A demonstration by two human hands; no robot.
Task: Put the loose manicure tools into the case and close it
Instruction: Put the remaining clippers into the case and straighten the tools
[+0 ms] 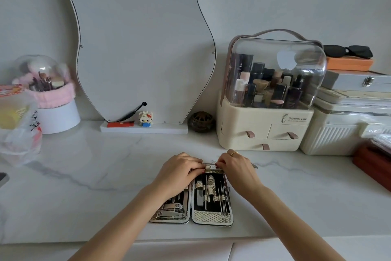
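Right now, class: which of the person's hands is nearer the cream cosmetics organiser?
Right. The right hand lies just in front of the cream cosmetics organiser, near its lower drawer; the left hand sits further left, over the open case.

case open flat, front centre of counter
mirror [139, 45] is propped behind case [191, 207]; organiser [264, 125] is set right of mirror.

Both hands' fingers [195, 165] meet at the open case's [211, 218] far end.

Your case [212, 217] lies open and flat before you, two black-lined halves side by side, silver tools strapped inside. One loose tool [254, 165] pokes out by its far right corner.
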